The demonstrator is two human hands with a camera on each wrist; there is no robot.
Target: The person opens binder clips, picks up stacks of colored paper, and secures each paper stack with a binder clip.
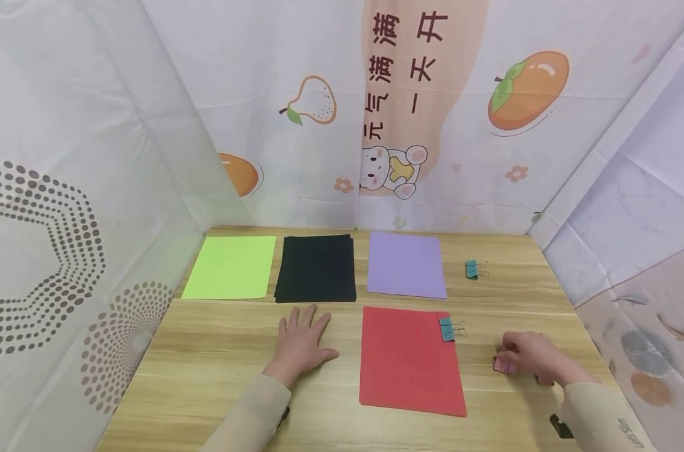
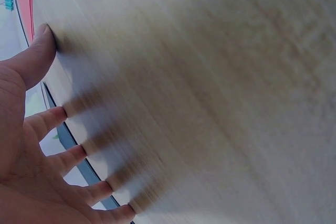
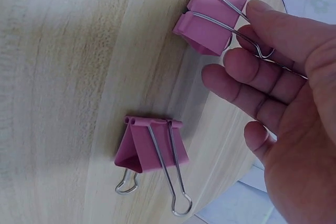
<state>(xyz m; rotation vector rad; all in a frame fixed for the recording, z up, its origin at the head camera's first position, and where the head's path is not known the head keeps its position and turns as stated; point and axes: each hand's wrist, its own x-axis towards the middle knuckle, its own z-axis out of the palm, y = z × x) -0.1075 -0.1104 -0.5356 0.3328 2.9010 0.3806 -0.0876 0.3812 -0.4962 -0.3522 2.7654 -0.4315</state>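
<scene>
My right hand is at the right of the table, pinching a pink binder clip by its wire handle between thumb and index finger. In the right wrist view, the other fingers curl loosely below it. A second pink binder clip lies on the table near that hand, mostly hidden under it in the head view. My left hand rests on the wood with fingers spread, just in front of the black paper stack. Between the hands lies red paper, with a teal binder clip at its upper right corner.
Along the back of the table lie yellow-green paper, the black stack and purple paper. Another teal binder clip sits to their right. Printed curtains enclose the table at the back and both sides.
</scene>
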